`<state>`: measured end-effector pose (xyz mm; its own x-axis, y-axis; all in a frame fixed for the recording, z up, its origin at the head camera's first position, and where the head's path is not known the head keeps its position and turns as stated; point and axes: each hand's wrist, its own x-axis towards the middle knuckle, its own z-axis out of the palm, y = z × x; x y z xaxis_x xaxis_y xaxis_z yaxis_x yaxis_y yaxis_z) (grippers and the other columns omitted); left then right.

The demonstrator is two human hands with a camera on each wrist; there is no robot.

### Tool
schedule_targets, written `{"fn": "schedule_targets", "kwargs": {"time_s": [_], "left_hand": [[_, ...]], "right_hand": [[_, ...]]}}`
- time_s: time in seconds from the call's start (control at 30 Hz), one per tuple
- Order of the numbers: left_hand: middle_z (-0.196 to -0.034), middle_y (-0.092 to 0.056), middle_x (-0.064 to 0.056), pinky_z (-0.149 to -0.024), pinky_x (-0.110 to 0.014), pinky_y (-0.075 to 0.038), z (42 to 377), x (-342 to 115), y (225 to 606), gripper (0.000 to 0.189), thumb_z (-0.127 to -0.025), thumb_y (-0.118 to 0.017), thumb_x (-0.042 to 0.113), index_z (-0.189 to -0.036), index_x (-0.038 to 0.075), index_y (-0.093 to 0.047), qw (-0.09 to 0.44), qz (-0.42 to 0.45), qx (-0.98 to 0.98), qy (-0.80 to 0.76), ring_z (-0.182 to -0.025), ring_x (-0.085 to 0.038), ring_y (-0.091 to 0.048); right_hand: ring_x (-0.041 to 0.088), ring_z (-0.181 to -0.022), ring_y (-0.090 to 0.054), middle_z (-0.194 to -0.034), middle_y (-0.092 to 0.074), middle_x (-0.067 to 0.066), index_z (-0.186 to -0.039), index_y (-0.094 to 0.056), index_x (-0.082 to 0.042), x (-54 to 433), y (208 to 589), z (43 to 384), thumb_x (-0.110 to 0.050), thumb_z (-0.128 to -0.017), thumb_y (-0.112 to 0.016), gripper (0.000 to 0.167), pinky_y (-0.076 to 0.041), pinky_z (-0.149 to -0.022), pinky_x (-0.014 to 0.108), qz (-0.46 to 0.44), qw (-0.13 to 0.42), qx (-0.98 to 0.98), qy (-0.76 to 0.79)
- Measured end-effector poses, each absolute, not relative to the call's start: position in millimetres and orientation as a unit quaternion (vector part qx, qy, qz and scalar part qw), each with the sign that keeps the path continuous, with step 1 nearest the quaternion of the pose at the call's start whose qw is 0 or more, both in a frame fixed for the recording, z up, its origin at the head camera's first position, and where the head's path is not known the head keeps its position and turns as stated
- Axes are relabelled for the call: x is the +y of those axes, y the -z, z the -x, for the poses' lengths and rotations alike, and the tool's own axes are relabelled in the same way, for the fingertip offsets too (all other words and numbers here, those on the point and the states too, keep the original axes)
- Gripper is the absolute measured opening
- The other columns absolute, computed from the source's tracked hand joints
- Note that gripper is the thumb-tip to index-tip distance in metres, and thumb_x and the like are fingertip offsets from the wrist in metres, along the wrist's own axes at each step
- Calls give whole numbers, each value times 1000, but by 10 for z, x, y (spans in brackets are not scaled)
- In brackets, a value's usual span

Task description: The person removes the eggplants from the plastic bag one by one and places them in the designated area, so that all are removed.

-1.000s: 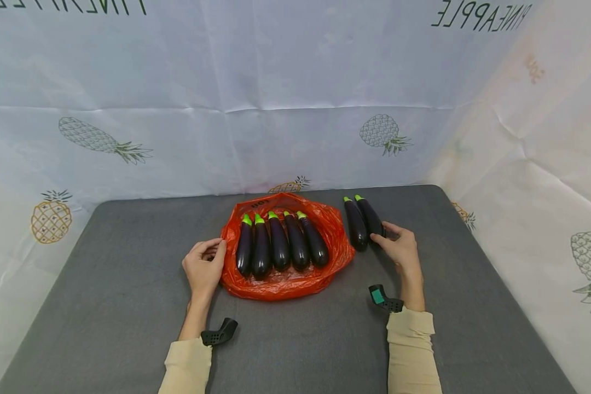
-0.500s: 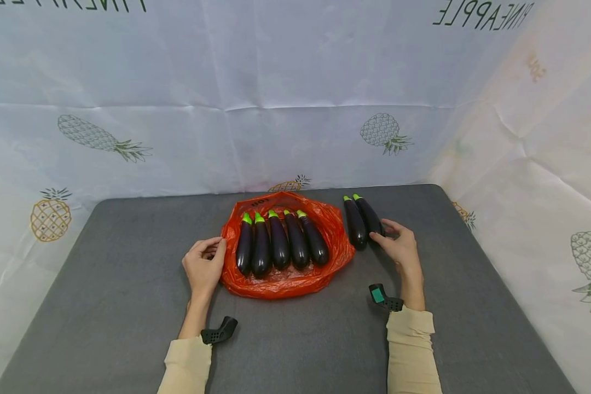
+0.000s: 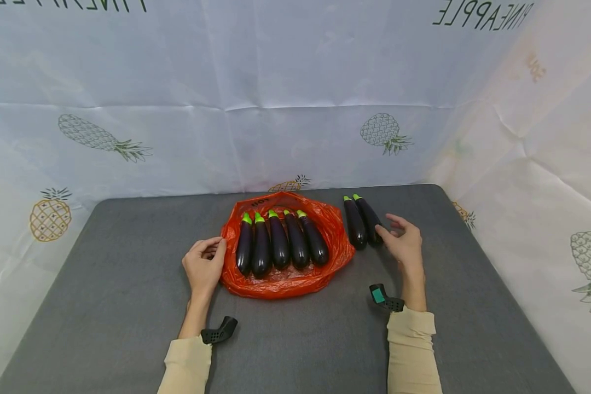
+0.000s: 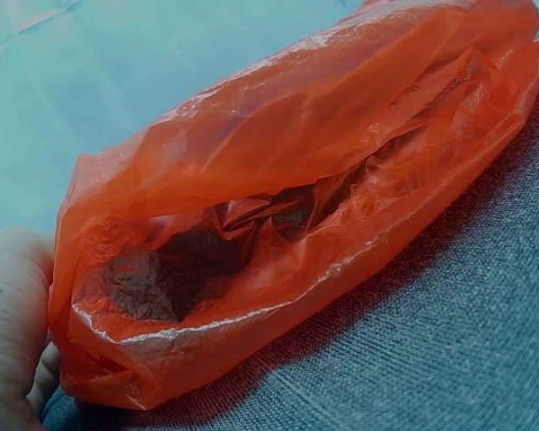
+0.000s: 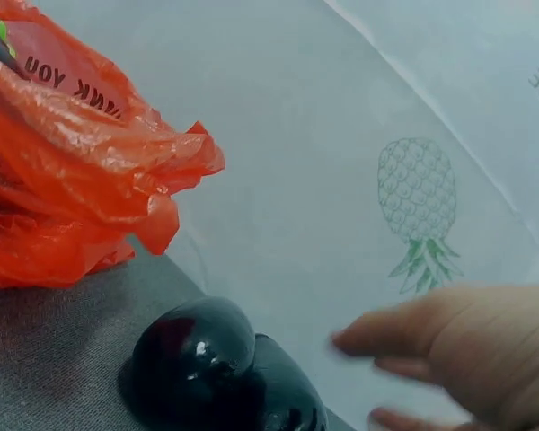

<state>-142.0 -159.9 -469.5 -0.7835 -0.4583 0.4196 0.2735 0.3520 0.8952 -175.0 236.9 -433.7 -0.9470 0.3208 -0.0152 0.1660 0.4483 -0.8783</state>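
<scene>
A red plastic bag (image 3: 280,290) lies spread on the table, with several dark purple eggplants (image 3: 279,243) in a row on its red film. The left hand (image 3: 204,265) pinches the bag's left edge; in the left wrist view its thumb (image 4: 13,314) is against the crumpled red film (image 4: 251,153). Two more eggplants lie side by side just right of the bag, a left one (image 3: 355,224) and a right one (image 3: 368,216). Beside the right one is the right hand (image 3: 405,241), its fingers loosely extended. The right wrist view shows a gap between this hand (image 5: 467,355) and the eggplants (image 5: 202,359).
The grey table (image 3: 305,350) ends at the back against a white cloth (image 3: 285,148) printed with pineapples. A second cloth wall (image 3: 537,208) rises along the right side. Black wrist mounts (image 3: 220,331) sit on both forearms.
The right hand has let go of the right-hand eggplant and drawn slightly away to the right. That eggplant and its neighbour lie nearly where they were. The left hand has stayed at the bag's edge.
</scene>
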Motion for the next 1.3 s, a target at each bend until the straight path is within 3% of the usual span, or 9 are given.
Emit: {"fn": "schedule_targets", "kwargs": {"time_s": [0.17, 0.4, 0.5, 0.6, 0.87, 1.13, 1.3], "left_hand": [[-81, -68, -30, -65, -4, -46, 1421, -1593, 4695, 8, -86, -74, -9, -90, -15, -75, 324, -65, -759, 561, -66, 4, -57], [-81, -68, -30, -66, -4, -47, 1418, -1598, 4702, 8, -87, -74, -7, -91, -14, -75, 324, -65, -756, 565, -67, 5, -57], [-81, -68, -31, -66, -4, -47, 1418, -1598, 4701, 8, -87, -74, -8, -90, -15, -75, 325, -63, -755, 566, -67, 5, -57], [-80, -68, -30, -65, -4, -47, 1422, -1600, 4700, 8, -86, -74, -9, -90, -15, -75, 326, -62, -758, 562, -67, 4, -57], [-80, -68, -31, -65, -4, -47, 1429, -1600, 4698, 7, -86, -74, -9, -89, -16, -75, 327, -62, -759, 560, -66, 4, -58], [-80, -68, -31, -64, -4, -47, 1427, -1597, 4686, 7, -86, -74, -10, -89, -16, -75, 329, -61, -758, 560, -66, 2, -58], [-80, -68, -31, -64, -3, -47, 1424, -1598, 4677, 8, -86, -74, -9, -90, -16, -75, 327, -65, -760, 558, -66, 3, -58]], "right_hand": [[4, -90, -56, -121, -64, 17, -129, -71, -6, 2296, 4320, 1764, -20, -94, -75, 38, -46, -72, 8, 110, 196, -818, -530], [2, -84, -61, -94, -65, -13, -121, -73, 1, 2084, 4218, 1816, -13, -93, -74, 31, -50, -68, 11, 79, 251, -760, -594], [3, -84, -62, -90, -67, -17, -120, -72, 4, 1978, 4182, 1827, -6, -92, -74, 30, -52, -68, 12, 47, 260, -735, -625], [1, -84, -65, -91, -70, -11, -117, -74, 4, 1862, 4157, 1825, -4, -90, -76, 28, -55, -73, 12, 12, 260, -725, -638], [-2, -82, -67, -104, -70, 30, -113, -76, 4, 1573, 4180, 1810, -1, -86, -80, 27, -57, -77, 11, -63, 211, -741, -635], [1, -83, -63, -104, -69, 34, -117, -72, 11, 1381, 4054, 1708, -2, -87, -79, 34, -55, -79, 8, -64, 140, -780, -607], [-2, -83, -63, -105, -68, 35, -116, -71, 13, 1321, 3957, 1650, -1, -87, -78, 33, -56, -80, 11, -69, 123, -790, -597]]}}
